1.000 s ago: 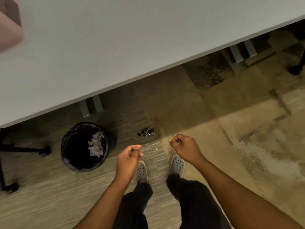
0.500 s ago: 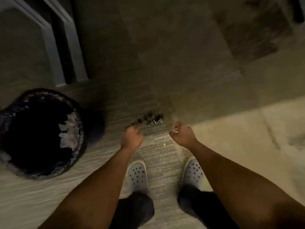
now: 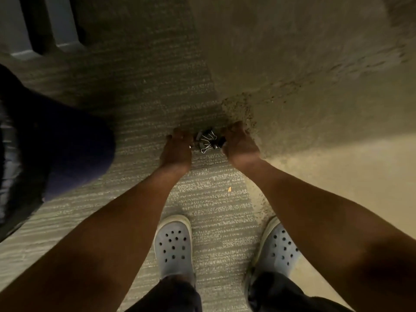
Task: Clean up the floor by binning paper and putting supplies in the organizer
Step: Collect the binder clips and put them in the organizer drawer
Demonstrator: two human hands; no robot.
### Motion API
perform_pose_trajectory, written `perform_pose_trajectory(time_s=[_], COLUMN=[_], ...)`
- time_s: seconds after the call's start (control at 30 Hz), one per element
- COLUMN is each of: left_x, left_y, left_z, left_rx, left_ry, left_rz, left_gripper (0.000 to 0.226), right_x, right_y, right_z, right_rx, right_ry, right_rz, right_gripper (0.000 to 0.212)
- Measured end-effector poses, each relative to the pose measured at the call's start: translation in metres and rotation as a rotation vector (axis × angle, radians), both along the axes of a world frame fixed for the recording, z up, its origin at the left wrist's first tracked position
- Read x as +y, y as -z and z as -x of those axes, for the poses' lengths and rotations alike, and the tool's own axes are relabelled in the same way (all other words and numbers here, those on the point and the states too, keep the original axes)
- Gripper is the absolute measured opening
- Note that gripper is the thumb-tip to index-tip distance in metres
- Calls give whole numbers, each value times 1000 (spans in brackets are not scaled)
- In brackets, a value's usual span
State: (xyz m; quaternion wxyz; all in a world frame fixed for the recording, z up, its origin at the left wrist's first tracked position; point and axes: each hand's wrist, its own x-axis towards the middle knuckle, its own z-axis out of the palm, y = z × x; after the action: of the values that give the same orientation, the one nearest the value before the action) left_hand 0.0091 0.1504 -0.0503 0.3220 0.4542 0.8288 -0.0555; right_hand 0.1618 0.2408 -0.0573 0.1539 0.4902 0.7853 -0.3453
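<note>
Big grey-green ribbed carpet floor [image 3: 139,93] takes up nearly everything, with a tan patchy tile starting on the right, so there's loads of open room ahead and to the right of the person bent over it. On the left edge sits the dark round bin with a black liner [image 3: 27,154], near enough that I'd guess it's parked there for tossing paper, though it crowds that side a bit. The pale grey clog shoes [image 3: 174,246] are planted apart, probably so both arms can drop between them.

Left hand [image 3: 177,149] and right hand [image 3: 239,143] bracket the small pile of black binder clips with silver wire handles [image 3: 208,141] on the carpet, fingers curled down at either side like a scoop. Can't tell if either actually has hold of a clip. No organizer in view.
</note>
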Motion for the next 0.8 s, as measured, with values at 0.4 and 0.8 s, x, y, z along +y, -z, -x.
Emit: perform_pose_trajectory(time_s=[0.4,0.8], left_x=[-21,-20], left_y=[-6,-14], left_z=[-17,-19], left_rx=[-345,-341], left_ry=[-623,-598], left_rz=[-60,-139], left_gripper=[13,31], right_x=[-3,-27], right_y=[-4,-33], right_z=[-20,-58], right_rx=[28,667], right_ry=[34,1029], right_rz=[20,1125], right_gripper=[38,26])
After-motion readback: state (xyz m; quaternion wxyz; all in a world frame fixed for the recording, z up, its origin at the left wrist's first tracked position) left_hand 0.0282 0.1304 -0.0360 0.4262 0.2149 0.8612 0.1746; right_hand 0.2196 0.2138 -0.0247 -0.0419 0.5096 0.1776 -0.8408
